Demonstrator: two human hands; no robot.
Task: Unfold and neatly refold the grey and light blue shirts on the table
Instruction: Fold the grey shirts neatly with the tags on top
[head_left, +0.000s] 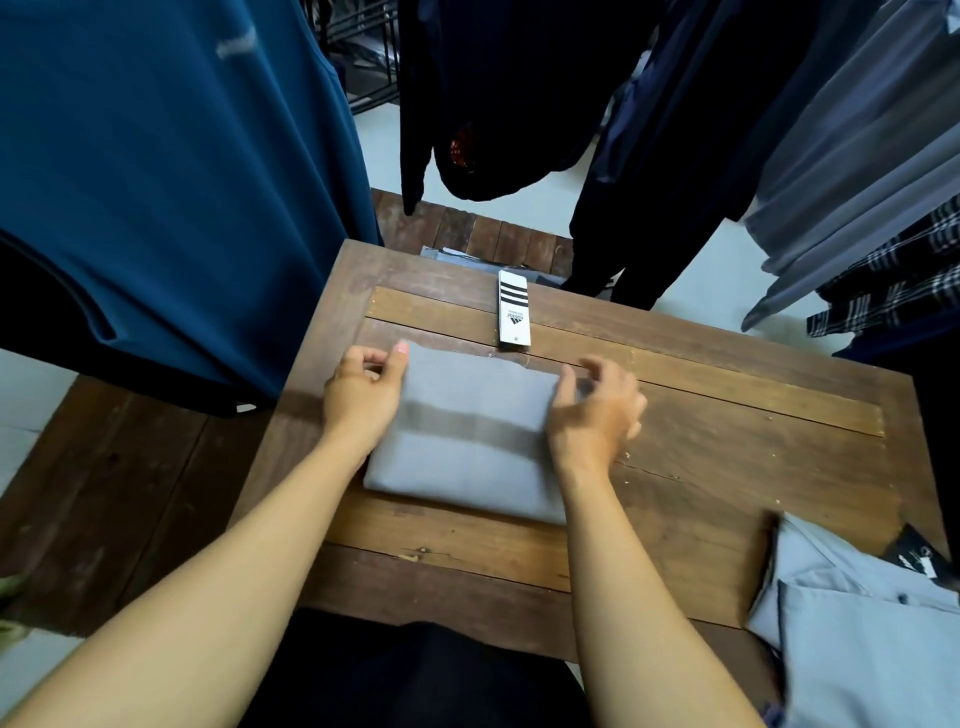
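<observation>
The grey shirt (470, 431) lies folded into a compact rectangle in the middle of the wooden table (727, 415). My left hand (363, 395) grips its far left corner, thumb on top of the cloth. My right hand (597, 410) sits at the shirt's right edge with fingers curled around the far right corner, slightly blurred. The light blue shirt (862, 629) lies loosely folded at the near right corner of the table, partly out of frame.
A white cardboard tag with black stripes (513, 313) lies on the table just beyond the grey shirt. Hanging garments surround the table: a teal shirt (171, 182) at left, dark clothes behind, grey and plaid ones at right. A black label (917, 558) rests on the light blue shirt.
</observation>
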